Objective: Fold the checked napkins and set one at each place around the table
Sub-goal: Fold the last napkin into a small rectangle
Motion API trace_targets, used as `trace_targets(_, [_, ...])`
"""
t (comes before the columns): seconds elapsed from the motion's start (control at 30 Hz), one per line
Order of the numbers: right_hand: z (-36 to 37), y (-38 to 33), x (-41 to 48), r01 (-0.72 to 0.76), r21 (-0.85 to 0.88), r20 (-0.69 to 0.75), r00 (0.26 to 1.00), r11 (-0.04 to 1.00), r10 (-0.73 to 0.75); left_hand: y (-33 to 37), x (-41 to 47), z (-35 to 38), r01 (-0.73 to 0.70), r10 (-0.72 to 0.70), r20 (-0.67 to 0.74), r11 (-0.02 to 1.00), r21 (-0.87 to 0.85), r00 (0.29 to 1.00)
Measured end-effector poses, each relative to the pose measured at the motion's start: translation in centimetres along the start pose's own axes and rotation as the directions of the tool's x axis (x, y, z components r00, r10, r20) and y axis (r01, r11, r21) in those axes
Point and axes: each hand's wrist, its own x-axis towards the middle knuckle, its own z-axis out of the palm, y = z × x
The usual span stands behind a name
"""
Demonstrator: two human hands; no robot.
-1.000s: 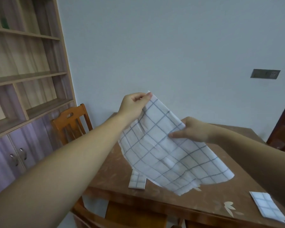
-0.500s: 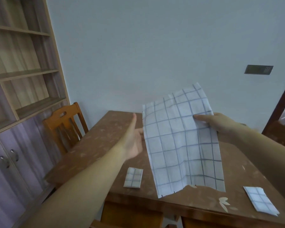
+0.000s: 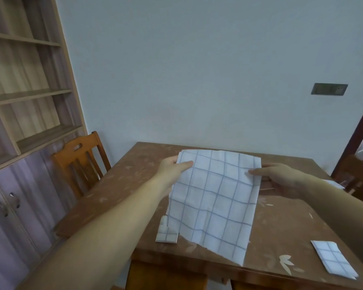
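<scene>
A white napkin with a grey-blue check [image 3: 214, 197] hangs spread out over the brown table [image 3: 117, 191]. My left hand [image 3: 173, 167] pinches its top left corner and my right hand [image 3: 277, 174] grips its top right edge. The napkin's lower edge trails down to the table's near side. A small folded checked napkin [image 3: 166, 234] lies on the table at the near left, partly behind the held one. Another folded napkin [image 3: 333, 259] lies at the near right corner. A sliver of a third folded napkin [image 3: 333, 183] shows at the right edge behind my right forearm.
An orange wooden chair [image 3: 80, 162] stands at the table's left side, in front of a tall shelf unit with cupboard doors [image 3: 19, 185]. Part of another chair [image 3: 358, 176] shows at the far right by a dark door frame. A pale wall lies behind the table.
The napkin has been lowered and turned from held upright to spread wide over the table. My left hand has taken hold of its top left corner. The view has tilted down.
</scene>
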Motion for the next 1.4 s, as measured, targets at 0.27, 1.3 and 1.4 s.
trace_targets(0.27, [0.9,0.1,1.6,0.063,0.101,-0.026,0.998,0.993,-0.06,0.3,0.4,-1.0,-0.043,0.042,-0.088,0.999,-0.003,0.995])
trace_targets(1.3, [0.0,-0.9,-1.9,0.398,-0.458,-0.297,0.774,0.795,-0.558,1.4,-1.4,-1.9,-0.125,0.173,-0.086,0.909,0.397,0.981])
trace_targets(1.4, [0.0,-0.7,-2.2,0.38,-0.591,-0.257,0.748,0.712,-0.612,1.6,-1.5,-2.1,-0.161,0.222,-0.06,0.845,0.51,0.973])
